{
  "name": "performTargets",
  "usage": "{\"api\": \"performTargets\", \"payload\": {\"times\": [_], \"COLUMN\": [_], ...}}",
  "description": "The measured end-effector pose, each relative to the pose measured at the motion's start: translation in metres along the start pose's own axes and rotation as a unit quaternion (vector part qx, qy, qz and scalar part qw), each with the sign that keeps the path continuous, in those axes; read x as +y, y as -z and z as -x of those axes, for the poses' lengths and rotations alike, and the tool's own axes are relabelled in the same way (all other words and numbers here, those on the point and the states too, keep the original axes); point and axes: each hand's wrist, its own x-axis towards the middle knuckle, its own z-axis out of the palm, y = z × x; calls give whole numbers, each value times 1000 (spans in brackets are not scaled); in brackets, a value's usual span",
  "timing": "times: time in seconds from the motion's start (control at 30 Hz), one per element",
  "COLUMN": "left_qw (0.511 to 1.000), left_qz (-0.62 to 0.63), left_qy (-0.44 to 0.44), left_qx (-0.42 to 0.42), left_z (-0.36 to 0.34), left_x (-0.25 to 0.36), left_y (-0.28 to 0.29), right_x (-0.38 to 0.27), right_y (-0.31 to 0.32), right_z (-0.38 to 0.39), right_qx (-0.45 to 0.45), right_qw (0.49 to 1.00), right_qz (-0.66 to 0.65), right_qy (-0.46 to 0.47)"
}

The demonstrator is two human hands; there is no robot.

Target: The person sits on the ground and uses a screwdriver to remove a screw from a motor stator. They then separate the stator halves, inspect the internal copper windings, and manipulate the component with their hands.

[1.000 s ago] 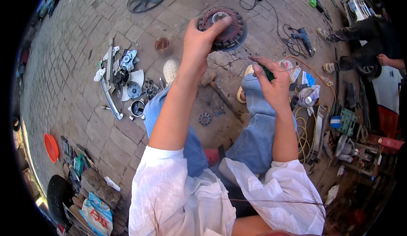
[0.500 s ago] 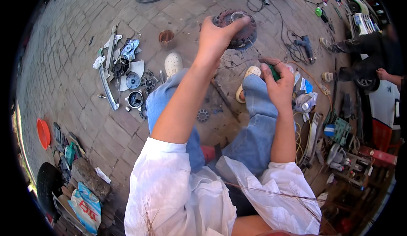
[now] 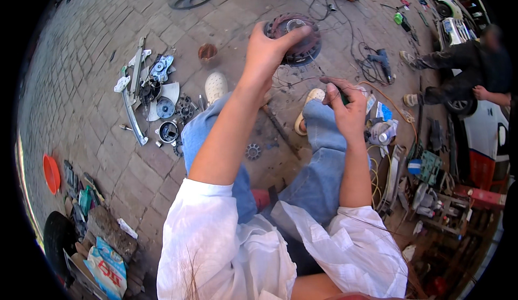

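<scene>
My left hand (image 3: 268, 49), arm stretched forward, grips a dark, rust-tinged round slotted part (image 3: 308, 40) with a pale ring at its centre, seemingly a motor winding core. Its thumb reaches across the top, while the other fingers are mostly hidden behind. My right hand (image 3: 349, 114) is closed beside my right knee. Something green (image 3: 344, 100) shows between thumb and fingers; its kind is mostly hidden. Thin dark wires run through the space between the hands. A wooden-handled hammer (image 3: 280, 130) lies on the ground between my feet, along with a small grey toothed wheel (image 3: 253, 151).
Window-regulator rails (image 3: 129, 103) and motor parts (image 3: 168, 131) lie at left. A rusty can (image 3: 208, 53) stands ahead. A heat gun-shaped tool (image 3: 382, 64) with cables and a plastic bottle (image 3: 384, 136) are at right. Another person's legs (image 3: 450, 62) are farther right.
The whole scene has shifted slightly left as the view turned. My right fingers have moved a little, covering more of the green thing. My left hand keeps hold of the round part.
</scene>
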Motion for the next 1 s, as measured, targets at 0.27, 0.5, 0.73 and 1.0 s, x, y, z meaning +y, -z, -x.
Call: {"api": "performTargets", "payload": {"times": [0.27,0.5,0.73,1.0], "left_qw": [999,998,996,995], "left_qz": [15,35,23,61], "left_qy": [-26,-47,-77,-52], "left_qx": [-27,-32,-41,-56], "left_z": [4,5,4,8], "left_x": [6,8,7,10], "left_y": [-1,-4,-4,-7], "right_x": [-9,-7,-4,-3], "right_y": [3,4,5,11], "right_z": [1,3,4,4], "right_qx": [-17,-16,-6,-22], "right_qw": [998,995,997,992], "right_qz": [-46,-90,-75,-119], "right_qy": [-38,-42,-22,-34]}}
